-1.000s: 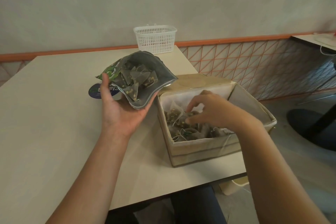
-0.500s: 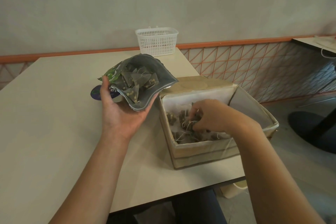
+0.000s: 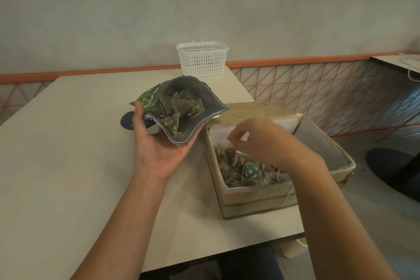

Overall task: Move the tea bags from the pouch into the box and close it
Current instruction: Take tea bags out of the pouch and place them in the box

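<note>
Nearest, the right hand (image 3: 256,141) hovers over the open tan cardboard box (image 3: 256,198) on the pale tabletop (image 3: 68,166), its grip loosely curled, seemingly released. The pyramid tea bags (image 3: 241,166) lie piled inside. Beyond, the left hand (image 3: 159,145) cradles the green foil pouch (image 3: 181,107), mouth tilted boxward for easy reaching.

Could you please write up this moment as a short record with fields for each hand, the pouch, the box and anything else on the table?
left hand: holds the open green foil pouch from below, mouth tilted toward the box
right hand: above the box, fingers loosely curled; any held bag cannot be told
pouch contents: pyramid tea bags inside
open beige cardboard box: lid up, more tea bags on strings inside
other: white plastic basket at the far edge of the pale table
</note>
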